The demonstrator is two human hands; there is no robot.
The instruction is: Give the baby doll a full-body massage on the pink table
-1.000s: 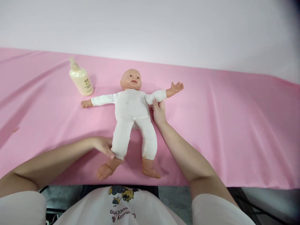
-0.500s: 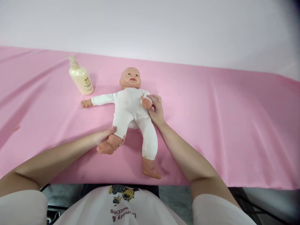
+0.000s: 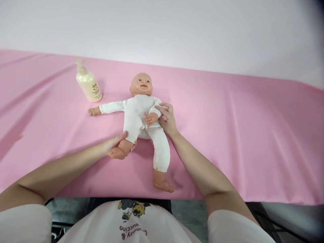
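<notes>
Left hand point(image 3: 114, 144) low on the near left of the baby doll point(image 3: 141, 116), fingers curled round the doll's bent leg at the shin, thumb on top against the white trouser cuff; closed in a loose grip on that leg, with the bare foot poking out just past the fingers. Right hand point(image 3: 167, 118) at the doll's other side, fingers partly bent and closed around the white sleeve of the doll's arm, folding that arm across the torso so the small plastic hand lies on the belly. Grip there light, fingertips spread over the sleeve rather than clenched.

Doll flat on its back near the middle of the pink cloth point(image 3: 240, 128), head pointing away, face up. Other arm stretched straight out to the side, toward the lotion bottle point(image 3: 88, 85). Other leg extended toward the near edge, foot just short of it.

Bottle upright, cream-coloured, with a pump top, standing apart from the doll beyond its outstretched hand.

Cloth smooth satin with long shallow folds, covering the whole table surface and hanging over the near edge. Plain pale wall point(image 3: 177, 30) behind. Below the cloth edge, white shirt point(image 3: 131, 222) with a printed cartoon and lettering, and a strip of grey floor.
</notes>
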